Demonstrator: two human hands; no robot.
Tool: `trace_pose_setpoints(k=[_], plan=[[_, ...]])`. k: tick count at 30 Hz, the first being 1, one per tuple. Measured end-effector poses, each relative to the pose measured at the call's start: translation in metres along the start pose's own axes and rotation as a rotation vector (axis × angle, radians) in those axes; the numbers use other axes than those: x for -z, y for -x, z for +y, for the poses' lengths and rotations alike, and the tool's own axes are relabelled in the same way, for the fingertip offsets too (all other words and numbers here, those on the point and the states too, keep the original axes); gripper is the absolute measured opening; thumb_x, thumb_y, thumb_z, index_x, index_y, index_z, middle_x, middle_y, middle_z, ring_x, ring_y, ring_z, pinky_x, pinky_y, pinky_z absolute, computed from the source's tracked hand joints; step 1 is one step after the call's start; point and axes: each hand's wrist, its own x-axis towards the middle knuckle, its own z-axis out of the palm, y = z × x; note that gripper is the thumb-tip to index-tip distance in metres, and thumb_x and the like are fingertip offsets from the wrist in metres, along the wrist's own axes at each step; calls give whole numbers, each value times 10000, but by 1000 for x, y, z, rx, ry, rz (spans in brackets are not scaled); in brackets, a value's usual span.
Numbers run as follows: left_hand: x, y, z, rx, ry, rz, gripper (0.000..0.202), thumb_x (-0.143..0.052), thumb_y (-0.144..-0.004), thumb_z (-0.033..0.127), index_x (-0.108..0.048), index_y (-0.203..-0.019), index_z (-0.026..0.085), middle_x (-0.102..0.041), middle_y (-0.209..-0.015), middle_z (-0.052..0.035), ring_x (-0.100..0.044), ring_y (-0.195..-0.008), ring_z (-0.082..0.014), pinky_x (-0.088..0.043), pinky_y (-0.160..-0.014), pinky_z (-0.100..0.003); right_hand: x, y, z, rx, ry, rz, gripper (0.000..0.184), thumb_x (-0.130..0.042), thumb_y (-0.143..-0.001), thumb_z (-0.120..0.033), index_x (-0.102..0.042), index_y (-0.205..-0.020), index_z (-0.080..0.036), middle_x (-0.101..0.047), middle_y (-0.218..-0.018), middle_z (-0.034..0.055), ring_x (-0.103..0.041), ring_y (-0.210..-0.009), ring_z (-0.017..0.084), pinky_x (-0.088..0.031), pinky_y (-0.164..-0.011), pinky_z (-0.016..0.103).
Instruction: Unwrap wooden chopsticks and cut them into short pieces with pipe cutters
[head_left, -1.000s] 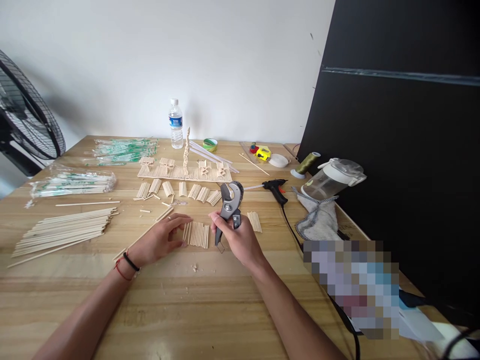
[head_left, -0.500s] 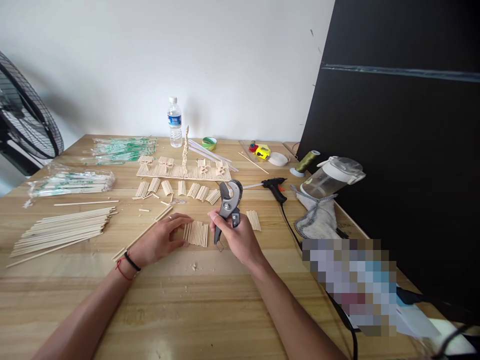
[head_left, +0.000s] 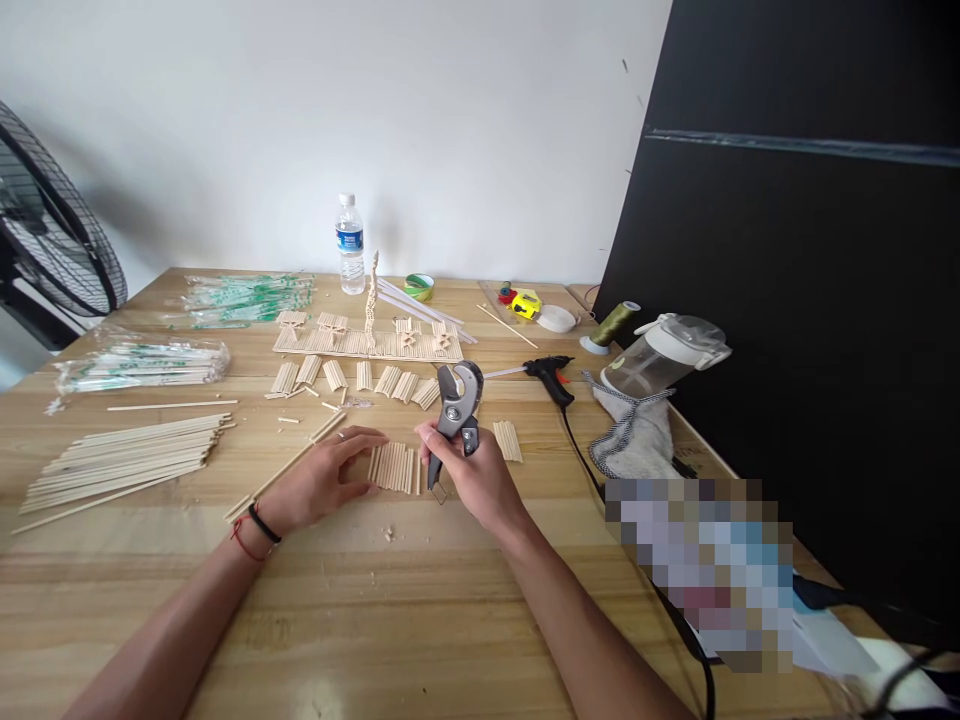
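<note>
A short row of cut wooden sticks point(head_left: 391, 468) lies side by side on the table between my hands. My left hand point(head_left: 337, 470) rests at the row's left edge, thumb and fingers apart, with the fingertips close against the sticks. My right hand point(head_left: 472, 475) is wrapped round the handles of a grey and black pipe cutter point(head_left: 455, 405), its curved jaw pointing up and away from me. One short stick point(head_left: 418, 472) lies slightly apart at the row's right end, close to the cutter's handle. Another small bundle of cut sticks point(head_left: 508, 441) sits right of my right hand.
Behind stands a stick-built model point(head_left: 367, 342), with several small stick panels point(head_left: 364, 377) before it. Long sticks point(head_left: 127, 460) and bagged sticks point(head_left: 150, 365) lie left. A glue gun point(head_left: 551, 378), cloth point(head_left: 637, 430) and clear jar point(head_left: 664, 355) are right; a water bottle point(head_left: 350, 245) stands behind.
The row of short sticks has shifted slightly to the right, and a small gap now shows before its rightmost stick. Both hands have stayed almost in place, the cutter still in the right.
</note>
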Motion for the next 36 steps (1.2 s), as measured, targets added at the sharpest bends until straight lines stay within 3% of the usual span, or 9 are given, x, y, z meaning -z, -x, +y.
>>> trace_pose_setpoints(k=[25,36], plan=[[-3,-1,5,-31,15,-30,502,-688,-899,144,-597,-1383,242,-604,-1422,-103,-601,-1290,-258,-486,-1124,-425,1,0,-1,-31,26,27,357,-639,-929,-461,-651,-679,-206,-670,-684,18,-620,-708,196,-458,-701,306],[-2,-1,7,-42,22,16,489,-664,-896,111,-597,-1359,255,-608,-1370,-97,-643,-1162,-243,-550,-1012,-403,1,0,-2,-32,22,29,353,-639,-924,-455,-643,-667,-213,-670,-689,19,-616,-699,195,-461,-682,303]])
